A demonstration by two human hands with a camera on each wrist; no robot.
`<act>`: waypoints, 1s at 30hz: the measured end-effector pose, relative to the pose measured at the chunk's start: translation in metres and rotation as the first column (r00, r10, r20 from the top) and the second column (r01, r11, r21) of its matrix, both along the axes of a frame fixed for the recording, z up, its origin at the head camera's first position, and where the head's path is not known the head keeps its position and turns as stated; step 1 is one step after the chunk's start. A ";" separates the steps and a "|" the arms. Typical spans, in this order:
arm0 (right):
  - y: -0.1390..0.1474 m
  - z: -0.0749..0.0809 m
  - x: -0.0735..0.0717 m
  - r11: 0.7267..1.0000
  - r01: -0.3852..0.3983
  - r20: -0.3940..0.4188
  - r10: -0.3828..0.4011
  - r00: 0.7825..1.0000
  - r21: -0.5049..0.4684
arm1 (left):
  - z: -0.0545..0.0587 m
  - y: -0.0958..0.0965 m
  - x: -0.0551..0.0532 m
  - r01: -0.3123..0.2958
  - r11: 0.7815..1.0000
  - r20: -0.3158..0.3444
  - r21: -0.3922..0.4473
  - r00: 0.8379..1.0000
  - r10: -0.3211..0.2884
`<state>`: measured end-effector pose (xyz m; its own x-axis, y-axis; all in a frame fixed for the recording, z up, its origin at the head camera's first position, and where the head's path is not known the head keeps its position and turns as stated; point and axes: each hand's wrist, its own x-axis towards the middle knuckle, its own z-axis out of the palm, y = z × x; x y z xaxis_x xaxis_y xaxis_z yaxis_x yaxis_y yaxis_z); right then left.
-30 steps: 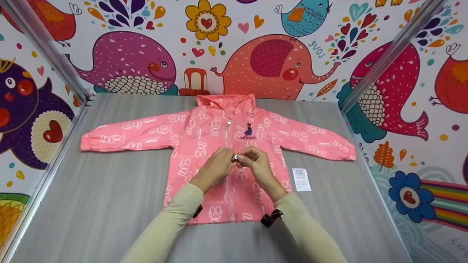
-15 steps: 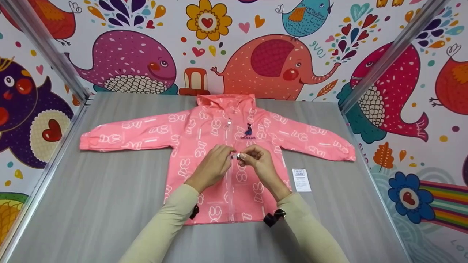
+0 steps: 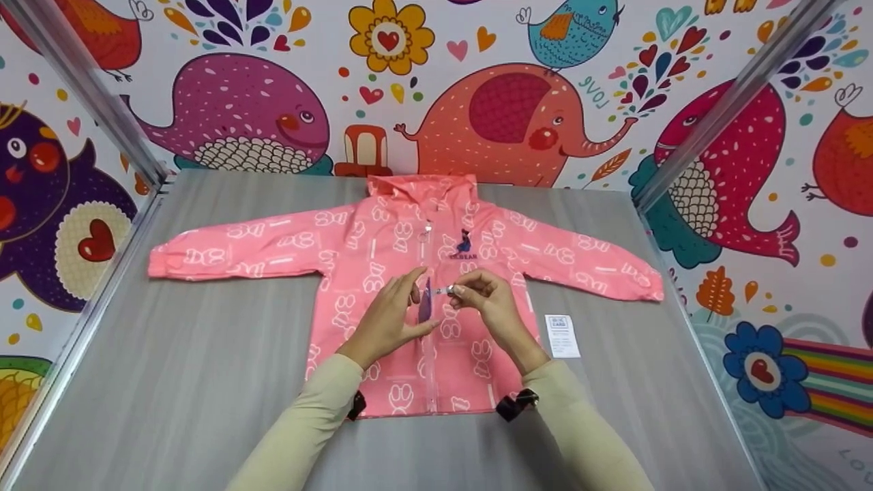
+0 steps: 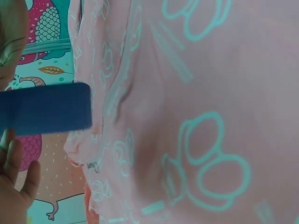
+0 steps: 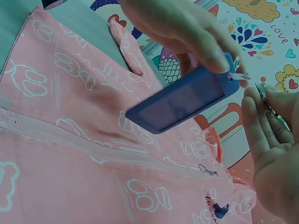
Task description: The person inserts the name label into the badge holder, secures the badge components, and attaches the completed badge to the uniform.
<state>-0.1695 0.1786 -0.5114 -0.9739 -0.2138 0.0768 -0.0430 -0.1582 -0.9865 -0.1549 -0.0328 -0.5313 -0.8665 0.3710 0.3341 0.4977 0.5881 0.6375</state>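
A blue card holder (image 5: pixel 182 100) with a clear window and a short strap hangs over a pink printed jacket (image 3: pixel 368 273). In the head view the holder (image 3: pixel 425 303) is nearly edge-on between the thumb and fingers of my left hand (image 3: pixel 389 314), which appears to hold it by its edges. Just right of it my right hand (image 3: pixel 487 296) pinches a small metal clip (image 3: pixel 450 290) between thumb and forefinger. The right wrist view has the clip (image 5: pixel 264 95) close to the strap end; whether they join is unclear. In the left wrist view the holder (image 4: pixel 46 109) shows its plain side.
The jacket lies flat, zipped, with sleeves spread on a grey table (image 3: pixel 225 354). A small white printed card (image 3: pixel 562 336) lies to its right. Cartoon-printed walls (image 3: pixel 389 102) and metal frame posts (image 3: pixel 723 102) border the table.
My left hand has spread from a pinch by the clip to hold the card holder, which has turned up into view. The right hand has shifted slightly right with the clip.
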 end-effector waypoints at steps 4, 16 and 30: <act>0.003 0.002 0.000 1.000 -0.009 -0.017 0.009 1.000 0.010 | -0.010 -0.003 0.002 -0.009 1.000 0.063 0.011 0.998 0.008; 0.005 0.008 0.002 1.000 -0.013 -0.026 0.013 1.000 0.022 | -0.036 -0.004 0.004 -0.002 0.999 0.113 0.036 0.994 -0.002; 0.008 0.007 0.003 1.000 -0.028 -0.024 0.028 0.999 0.013 | -0.045 0.002 0.004 -0.034 0.992 0.136 0.121 0.991 0.018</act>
<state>-0.1665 0.1864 -0.5045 -0.9654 -0.2418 0.0975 -0.0627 -0.1474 -0.9871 -0.1512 -0.0307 -0.5765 -0.9154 0.3110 0.2554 0.3879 0.5127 0.7660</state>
